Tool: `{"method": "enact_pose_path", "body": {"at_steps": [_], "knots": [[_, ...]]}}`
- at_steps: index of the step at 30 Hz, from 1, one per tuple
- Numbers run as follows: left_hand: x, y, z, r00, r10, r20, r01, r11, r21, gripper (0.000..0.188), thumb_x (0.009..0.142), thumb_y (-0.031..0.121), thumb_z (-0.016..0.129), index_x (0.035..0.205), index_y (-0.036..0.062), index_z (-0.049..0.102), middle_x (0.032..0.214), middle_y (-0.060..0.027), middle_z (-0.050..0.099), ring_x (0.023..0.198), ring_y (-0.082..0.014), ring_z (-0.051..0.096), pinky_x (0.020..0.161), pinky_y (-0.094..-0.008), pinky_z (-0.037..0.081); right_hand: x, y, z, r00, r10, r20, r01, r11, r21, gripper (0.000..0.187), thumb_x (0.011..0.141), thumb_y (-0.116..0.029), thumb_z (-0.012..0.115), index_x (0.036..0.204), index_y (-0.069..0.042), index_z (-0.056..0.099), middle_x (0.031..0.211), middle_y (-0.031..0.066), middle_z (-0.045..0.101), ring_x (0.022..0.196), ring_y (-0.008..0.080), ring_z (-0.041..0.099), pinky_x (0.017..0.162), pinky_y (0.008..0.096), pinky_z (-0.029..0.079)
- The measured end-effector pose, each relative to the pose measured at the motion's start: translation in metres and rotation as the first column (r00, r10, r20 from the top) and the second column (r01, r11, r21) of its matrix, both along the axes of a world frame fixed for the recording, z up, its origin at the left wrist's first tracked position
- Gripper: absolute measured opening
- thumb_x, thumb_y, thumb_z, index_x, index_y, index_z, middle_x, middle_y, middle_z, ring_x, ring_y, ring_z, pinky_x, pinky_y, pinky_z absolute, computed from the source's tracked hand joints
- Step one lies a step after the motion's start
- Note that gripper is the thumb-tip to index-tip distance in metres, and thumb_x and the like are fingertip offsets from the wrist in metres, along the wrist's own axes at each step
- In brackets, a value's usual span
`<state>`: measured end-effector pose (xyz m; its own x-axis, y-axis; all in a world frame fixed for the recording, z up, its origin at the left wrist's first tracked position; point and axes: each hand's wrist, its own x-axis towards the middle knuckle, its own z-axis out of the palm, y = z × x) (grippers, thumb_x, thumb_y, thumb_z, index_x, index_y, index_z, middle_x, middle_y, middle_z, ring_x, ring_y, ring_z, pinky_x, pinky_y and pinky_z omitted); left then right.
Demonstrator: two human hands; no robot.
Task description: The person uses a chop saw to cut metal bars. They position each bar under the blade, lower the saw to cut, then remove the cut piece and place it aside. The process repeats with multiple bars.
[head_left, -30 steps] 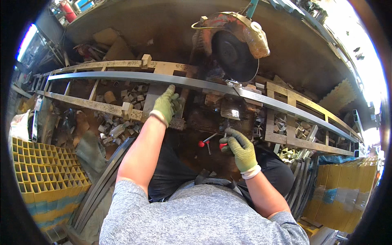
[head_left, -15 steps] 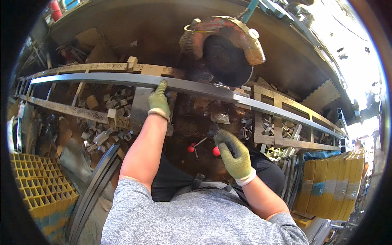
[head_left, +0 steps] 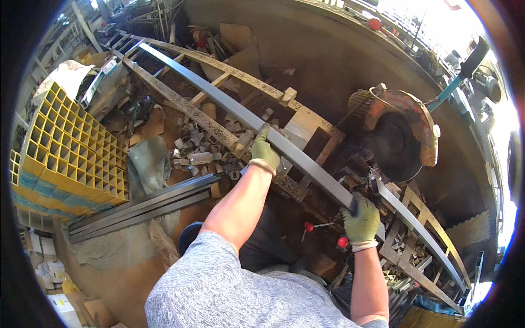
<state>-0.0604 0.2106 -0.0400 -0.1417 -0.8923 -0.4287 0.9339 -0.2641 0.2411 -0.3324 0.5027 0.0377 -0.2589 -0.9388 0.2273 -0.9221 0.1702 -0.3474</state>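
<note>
A long grey square metal tube (head_left: 219, 97) runs slantwise from the far left rack towards the middle. My left hand (head_left: 265, 153), in a green work glove, is closed on its near side about halfway along. At the tube's near right end, my gloved right hand (head_left: 361, 220) grips it, fingers wrapped over the end. Beyond that end lies a separate length of metal tube (head_left: 418, 229) on the right rack. The cut-off saw (head_left: 399, 131), with its dark round blade and worn reddish guard, stands past the gap. Two red knobs (head_left: 343, 242) on metal rods sit beside my right hand.
A yellow-framed rack (head_left: 219, 80) supports the tube at left. Offcuts (head_left: 205, 145) are heaped beneath it. Bundled yellow-ended square tubes (head_left: 74, 153) stand at left, near several loose grey profiles (head_left: 147, 208). Another rack (head_left: 426, 216) extends at right.
The view has turned left. My right hand has moved from beside the red knobs onto the tube's end. That end now sits apart from the right-hand length, shifted towards me.
</note>
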Motion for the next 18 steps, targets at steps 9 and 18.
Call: {"method": "enact_pose_path", "body": {"at_steps": [9,18], "knots": [[0.002,0.047,0.043,0.996,-0.091,0.009,0.083,0.863,-0.498,0.036,0.107,0.033,0.090,0.131,0.0080,0.079,0.114,-0.0082,0.081,0.111,-0.0299,0.077,0.114,-0.0551,0.062,-0.044,0.034,0.024,0.984,0.057,-0.168,-0.100,0.961,-0.257,0.069,0.076,-0.016,0.095,0.143,-0.012,0.079,0.136,0.0157,0.082,0.126,0.0421,0.077,0.112,0.0550,0.059],[0.074,0.124,0.168,0.977,-0.001,0.211,0.174,0.574,-0.801,0.050,0.107,0.030,0.093,0.144,0.0038,0.073,0.129,-0.0089,0.079,0.128,-0.0294,0.072,0.135,-0.0585,0.049,-0.032,0.028,0.015,0.989,0.146,-0.004,-0.134,0.900,-0.414,0.081,0.076,-0.018,0.098,0.153,-0.015,0.073,0.148,0.0151,0.078,0.138,0.0432,0.071,0.123,0.0577,0.053]]}}
